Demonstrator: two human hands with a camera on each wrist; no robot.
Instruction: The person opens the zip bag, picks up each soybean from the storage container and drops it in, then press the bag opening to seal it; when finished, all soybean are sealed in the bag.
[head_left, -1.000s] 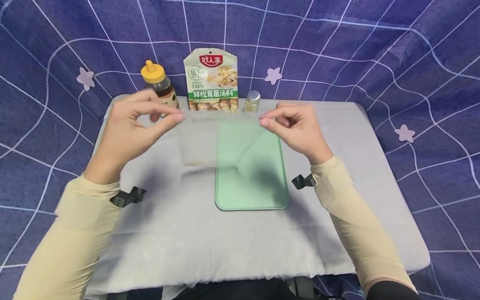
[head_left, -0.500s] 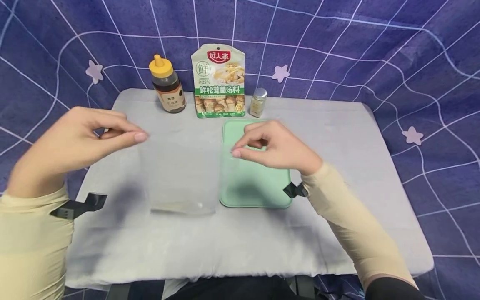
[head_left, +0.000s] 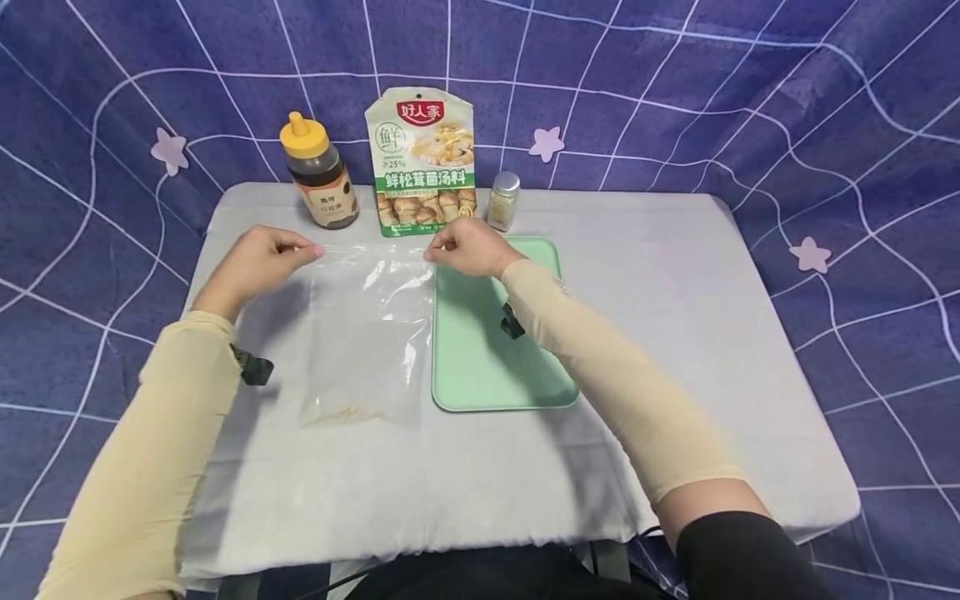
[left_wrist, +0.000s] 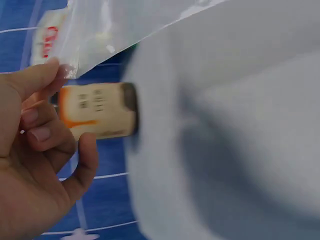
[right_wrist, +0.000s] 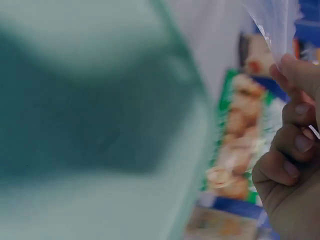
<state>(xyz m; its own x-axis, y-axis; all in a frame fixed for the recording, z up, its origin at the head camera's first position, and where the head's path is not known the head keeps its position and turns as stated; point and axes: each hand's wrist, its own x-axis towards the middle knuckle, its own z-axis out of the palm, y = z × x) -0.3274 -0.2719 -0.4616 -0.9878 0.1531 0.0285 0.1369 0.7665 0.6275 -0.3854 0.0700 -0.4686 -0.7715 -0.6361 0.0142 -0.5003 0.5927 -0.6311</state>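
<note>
A clear plastic zip bag (head_left: 366, 342) hangs spread out left of the green tray (head_left: 480, 367), with a little pale yellowish stuff along its bottom edge. At its top left corner my left hand (head_left: 258, 262) pinches the bag between thumb and index finger. My right hand (head_left: 472, 247) pinches the top right corner, over the tray's far left part. In the left wrist view the bag (left_wrist: 115, 30) stretches away from the left hand (left_wrist: 45, 135), whose other fingers are loosely curled. The right wrist view shows the bag's corner (right_wrist: 277, 30) gathered in the right hand (right_wrist: 295, 140).
At the back stand a honey-coloured squeeze bottle (head_left: 322, 179) with a yellow cap, a soup seasoning pouch (head_left: 422, 167) and a small glass jar (head_left: 503, 202) with a silver lid. A pale cloth (head_left: 675, 333) covers the table. A blue patterned curtain (head_left: 637, 83) surrounds it.
The bag swung down and left off the tray, then its top edge moved away from me towards the bottle and pouch. Both hands keep their pinch on its corners, now closer together.
</note>
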